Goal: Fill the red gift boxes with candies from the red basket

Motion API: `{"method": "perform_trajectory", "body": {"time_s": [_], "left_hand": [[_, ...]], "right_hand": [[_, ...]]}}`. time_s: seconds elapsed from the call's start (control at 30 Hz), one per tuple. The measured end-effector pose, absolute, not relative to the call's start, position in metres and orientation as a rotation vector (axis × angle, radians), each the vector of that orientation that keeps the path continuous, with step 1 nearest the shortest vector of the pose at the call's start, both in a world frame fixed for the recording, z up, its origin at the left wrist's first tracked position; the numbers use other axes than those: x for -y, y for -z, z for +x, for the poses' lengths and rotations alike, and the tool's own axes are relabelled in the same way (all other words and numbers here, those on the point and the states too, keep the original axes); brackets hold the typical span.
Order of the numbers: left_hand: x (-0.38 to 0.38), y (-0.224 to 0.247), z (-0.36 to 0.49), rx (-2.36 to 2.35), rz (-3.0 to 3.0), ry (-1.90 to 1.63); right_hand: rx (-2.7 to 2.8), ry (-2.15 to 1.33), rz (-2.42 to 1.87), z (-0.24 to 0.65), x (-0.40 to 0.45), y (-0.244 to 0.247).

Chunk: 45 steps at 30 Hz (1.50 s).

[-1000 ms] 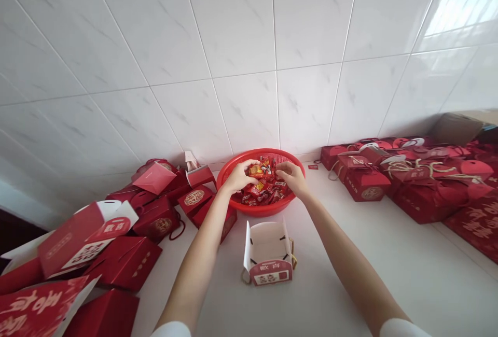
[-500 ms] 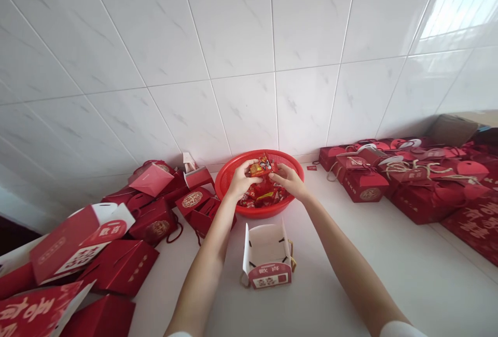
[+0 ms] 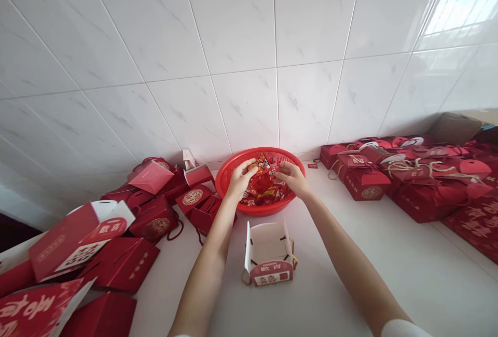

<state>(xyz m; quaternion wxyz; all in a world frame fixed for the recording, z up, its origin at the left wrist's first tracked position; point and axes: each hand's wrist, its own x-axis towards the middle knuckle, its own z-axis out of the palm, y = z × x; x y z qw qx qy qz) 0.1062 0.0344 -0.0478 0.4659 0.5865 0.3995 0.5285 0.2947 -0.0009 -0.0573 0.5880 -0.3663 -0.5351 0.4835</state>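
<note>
A round red plastic mesh basket point(image 3: 286, 156) sits against the tiled wall, holding a heap of red and orange wrapped candy packets point(image 3: 264, 193). My left hand point(image 3: 240, 180) pinches a packet at the top of the heap, and my right hand point(image 3: 292, 179) grips the same cluster from the other side. Both hands are over the basket. Nearer to me, between my forearms, stands an unfolded gift box point(image 3: 268, 246), red-fronted with a white inside. Nothing shows inside it.
Folded red gift boxes point(image 3: 153, 218) and flat red cartons point(image 3: 120, 264) are heaped on the left. Red gift boxes with rope handles point(image 3: 365, 184) crowd the right, with a cardboard box point(image 3: 455, 128) behind them. A white tiled wall point(image 3: 233, 67) rises behind the white counter point(image 3: 389, 254).
My hands have come closer together and lower over the basket. The packets they lifted earlier now sit just above the heap, and the gift box has not moved.
</note>
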Motion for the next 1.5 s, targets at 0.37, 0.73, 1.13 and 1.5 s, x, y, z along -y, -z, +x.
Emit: {"method": "perform_trajectory", "body": {"time_s": [0.37,0.73,1.13,1.5], "left_hand": [[-0.032,0.056,0.100,-1.117,1.514,-1.388],[-0.025,0.054,0.104,-0.805,1.707,-1.209],[-0.022,0.049,0.106,-0.837,1.458,-1.283],[-0.045,0.047,0.081,-1.493,1.716,-0.827]], "right_hand": [[1.035,-1.058,-0.917,0.297,-0.003,0.056],[0.957,-1.294,-0.837,0.285,0.003,0.048],[1.039,-1.255,-0.794,0.282,0.007,0.045],[0.641,-1.212,-0.736,0.288,-0.006,0.051]]}}
